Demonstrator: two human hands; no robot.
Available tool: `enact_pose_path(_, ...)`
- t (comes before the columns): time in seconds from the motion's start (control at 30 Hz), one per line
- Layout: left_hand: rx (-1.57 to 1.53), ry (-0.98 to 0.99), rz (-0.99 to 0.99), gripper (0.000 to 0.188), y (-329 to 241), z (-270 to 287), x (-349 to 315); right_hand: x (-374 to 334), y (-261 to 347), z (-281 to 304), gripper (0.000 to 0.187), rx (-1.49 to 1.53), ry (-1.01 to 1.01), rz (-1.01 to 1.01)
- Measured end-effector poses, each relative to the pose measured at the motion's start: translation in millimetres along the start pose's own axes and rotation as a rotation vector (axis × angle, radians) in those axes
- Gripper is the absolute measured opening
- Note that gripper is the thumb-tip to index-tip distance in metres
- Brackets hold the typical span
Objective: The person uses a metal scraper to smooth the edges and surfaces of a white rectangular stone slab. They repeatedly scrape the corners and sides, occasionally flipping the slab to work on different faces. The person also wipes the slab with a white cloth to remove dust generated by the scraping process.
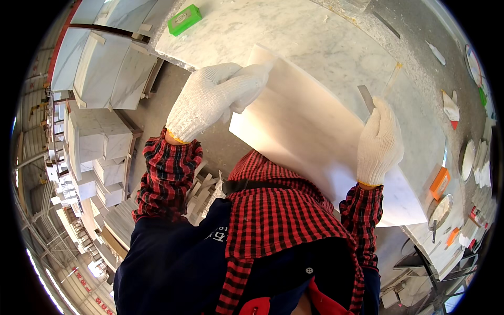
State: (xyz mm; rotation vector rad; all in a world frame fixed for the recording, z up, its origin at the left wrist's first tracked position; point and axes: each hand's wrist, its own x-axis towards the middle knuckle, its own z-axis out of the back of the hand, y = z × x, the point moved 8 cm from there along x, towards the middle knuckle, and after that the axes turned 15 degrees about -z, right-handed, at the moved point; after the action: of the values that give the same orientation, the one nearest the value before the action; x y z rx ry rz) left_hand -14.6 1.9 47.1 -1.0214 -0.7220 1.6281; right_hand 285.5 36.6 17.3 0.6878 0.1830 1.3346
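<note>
A pale, smooth rectangular panel (299, 113), stone-like in look, lies slanted between my hands, its near edge close to my apron. My left hand (220, 94), in a white knitted glove, is closed on the panel's far left edge; some of its fingers are hidden. Over the right part of the panel, my right hand (380, 142), gloved alike, is closed around a thin flat metal blade (365, 98) that sticks up past the fingers. Under the panel is a veined marble tabletop (331, 42).
A green box (185, 20) lies at the table's far left corner. Along the right are an orange box (440, 184), a round dish (441, 211), a white glove (450, 106) and a metal strip (387, 24). Marble blocks (102, 134) stand stacked on the left.
</note>
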Motion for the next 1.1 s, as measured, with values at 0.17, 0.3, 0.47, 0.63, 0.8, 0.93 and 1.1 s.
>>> enact_pose_path(0.17,0.027,-0.003,0.0,0.036,1.3,3.4,0.0,-0.8,3.2,2.2,0.021,-0.004,-0.084,0.088)
enact_pose_path(0.3,0.052,-0.001,-0.005,0.038,-3.5,4.3,0.5,-1.1,5.1,3.7,0.021,-0.005,-0.106,0.115)
enact_pose_path(0.47,0.058,-0.003,0.007,0.039,-1.8,5.3,1.0,-1.3,5.2,4.1,0.021,-0.001,-0.11,0.12)
enact_pose_path(0.63,0.067,0.006,0.004,0.039,-4.7,3.6,2.2,-1.3,4.3,3.4,0.021,0.005,-0.113,0.124)
enact_pose_path(0.8,0.079,0.02,-0.006,0.037,0.1,4.1,4.2,-0.6,3.9,3.3,0.021,0.005,-0.107,0.111)
enact_pose_path(0.93,0.072,0.005,0.005,0.035,-0.8,5.5,2.9,-0.7,3.2,3.8,0.022,0.003,-0.109,0.103)
enact_pose_path(1.1,0.051,0.003,-0.003,0.036,1.7,6.3,2.4,-1.2,3.7,4.0,0.022,0.001,-0.107,0.094)
